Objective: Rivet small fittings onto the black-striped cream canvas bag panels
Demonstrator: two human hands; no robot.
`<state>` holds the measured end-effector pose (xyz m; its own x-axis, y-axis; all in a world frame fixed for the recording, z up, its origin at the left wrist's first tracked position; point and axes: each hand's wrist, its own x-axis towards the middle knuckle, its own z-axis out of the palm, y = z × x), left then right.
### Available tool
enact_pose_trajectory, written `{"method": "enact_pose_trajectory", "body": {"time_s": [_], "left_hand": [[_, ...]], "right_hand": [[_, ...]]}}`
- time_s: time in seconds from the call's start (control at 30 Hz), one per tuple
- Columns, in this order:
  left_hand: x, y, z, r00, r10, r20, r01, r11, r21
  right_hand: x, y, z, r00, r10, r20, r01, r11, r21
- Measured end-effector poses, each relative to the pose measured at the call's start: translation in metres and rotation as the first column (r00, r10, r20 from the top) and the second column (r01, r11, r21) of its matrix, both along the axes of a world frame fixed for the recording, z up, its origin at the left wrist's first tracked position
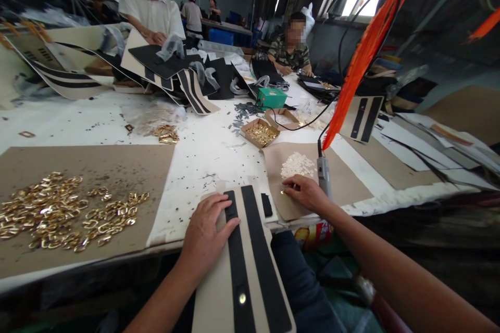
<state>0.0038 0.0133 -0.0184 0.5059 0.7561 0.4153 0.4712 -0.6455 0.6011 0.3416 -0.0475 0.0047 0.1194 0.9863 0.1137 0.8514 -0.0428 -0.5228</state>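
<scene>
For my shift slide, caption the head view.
Left hand on a flat beige, black-striped panel; right hand near small white pieces.

Heaped gold fittings [49, 207] and nearby co-workers [166, 15] show a workshop.

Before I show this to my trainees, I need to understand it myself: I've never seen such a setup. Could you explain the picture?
There is no machine doing the handling, only a person's bare hands. The single picture comes from a camera on that person's head, looking forward and down.

The left hand lies on a flat beige panel with two black stripes. The right hand is beside a pile of small whitish pieces; whether its fingers hold anything is unclear.

On the long white table are also shiny gold-coloured loops, at left on a brown sheet, and an open cardboard box of small gold-coloured pieces.
</scene>
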Motion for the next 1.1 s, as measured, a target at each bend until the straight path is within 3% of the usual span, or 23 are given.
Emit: {"method": "enact_pose_trajectory", "body": {"time_s": [0.23, 0.5, 0.77, 1.1], "left_hand": [[0.000, -0.001, -0.001, 1.000, -0.003, -0.007, 0.003, 1.000, 0.003], [-0.001, -0.001, -0.001, 1.000, -0.005, 0.000, 0.005, 1.000, 0.000], [0.000, -0.002, 0.002, 1.000, 0.010, 0.009, -0.010, 1.000, -0.019], [0.000, -0.002, 0.004, 1.000, 0.012, 0.007, -0.012, 1.000, -0.022]], "right_hand": [[0.003, 0.004, -0.001, 0.998, 0.059, 0.030, -0.058, 0.998, -0.024], [0.004, 0.014, 0.014, 0.970, 0.171, 0.172, -0.145, 0.978, -0.153], [0.002, 0.029, 0.031, 0.928, 0.216, 0.302, -0.116, 0.941, -0.317], [-0.006, 0.049, 0.042, 0.868, 0.294, 0.399, -0.108, 0.898, -0.427]]}}
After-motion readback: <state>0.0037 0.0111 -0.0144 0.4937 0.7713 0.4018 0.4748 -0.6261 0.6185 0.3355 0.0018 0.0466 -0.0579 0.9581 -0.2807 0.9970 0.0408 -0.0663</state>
